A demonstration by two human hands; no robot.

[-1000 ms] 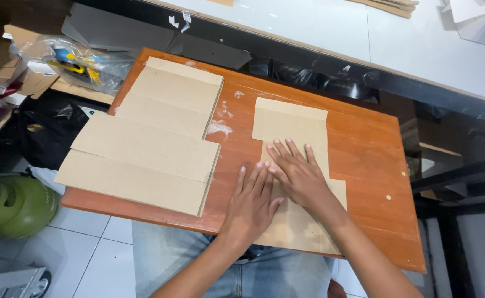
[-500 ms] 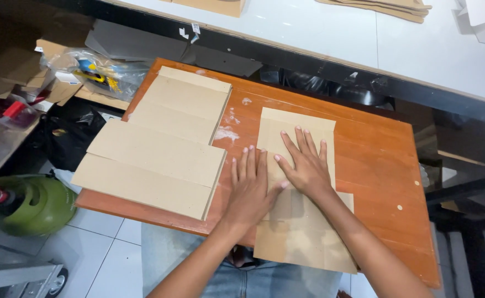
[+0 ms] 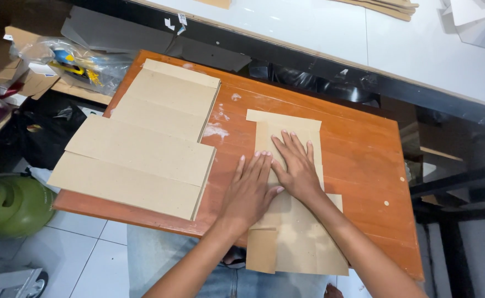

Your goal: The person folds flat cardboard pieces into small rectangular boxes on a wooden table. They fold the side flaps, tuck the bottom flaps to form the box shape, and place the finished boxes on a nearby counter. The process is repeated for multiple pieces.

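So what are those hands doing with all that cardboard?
A person is pressing both hands flat on a folded piece of cardboard that lies on an orange wooden table and hangs over its near edge. The left hand and right hand sit side by side, fingers spread, holding nothing. Beside them, on the left of the table, is a stack of bigger cardboard sheets. A green gas tank stands on the floor.

Orange wooden table [image 3: 364, 154] at frame centre; white worktop [image 3: 331, 27] along the top edge; white floor tiles [image 3: 82, 254] (lower left) under even lighting.
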